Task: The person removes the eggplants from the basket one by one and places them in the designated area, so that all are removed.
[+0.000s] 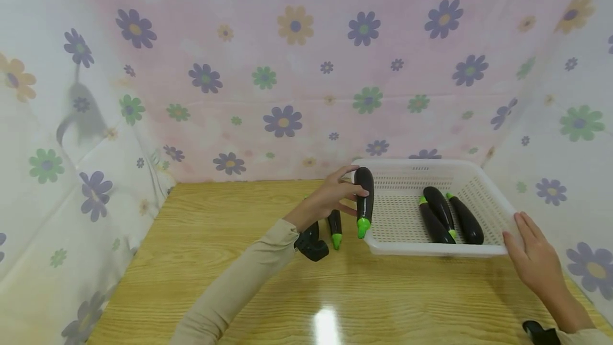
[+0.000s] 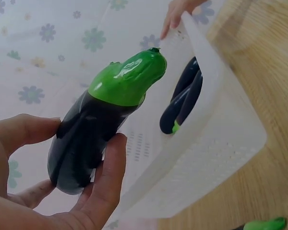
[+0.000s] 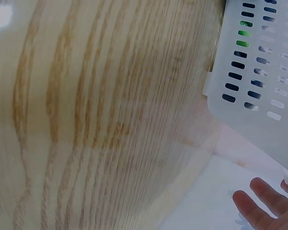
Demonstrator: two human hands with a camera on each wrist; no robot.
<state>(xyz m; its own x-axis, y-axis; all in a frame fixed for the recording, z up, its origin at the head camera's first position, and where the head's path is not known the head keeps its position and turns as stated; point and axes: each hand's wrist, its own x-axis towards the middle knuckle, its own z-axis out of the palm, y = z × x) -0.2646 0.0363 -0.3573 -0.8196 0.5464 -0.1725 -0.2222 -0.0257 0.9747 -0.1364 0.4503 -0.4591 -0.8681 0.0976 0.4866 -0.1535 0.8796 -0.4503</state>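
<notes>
In the head view, the left hand [image 1: 341,196] grips a glossy black, elongated eggplant with a bright green stem end [image 1: 365,196], thumb on one side, at the left rim of a white, rectangular, perforated plastic basket [image 1: 436,249]. The green end points toward the person. Three similar black eggplants [image 1: 438,214] lie inside the basket, toward its right. Another black eggplant with a green tip [image 1: 336,228] lies on the yellowish wood-grain surface [image 1: 230,212], beside the left hand. The right hand [image 1: 538,254] touches the basket's right rim, fingers mostly straight. Behind hangs a pale pink cloth printed with flowers [image 1: 239,116].

In the left wrist view, the left hand's grip pinches the eggplant between thumb and fingers, its green end uppermost. The eggplants in the basket show beyond the rim.

In the right wrist view, the right hand's fingertips extend, slightly spread, near the slotted basket wall; green and dark patches show through the slots.
</notes>
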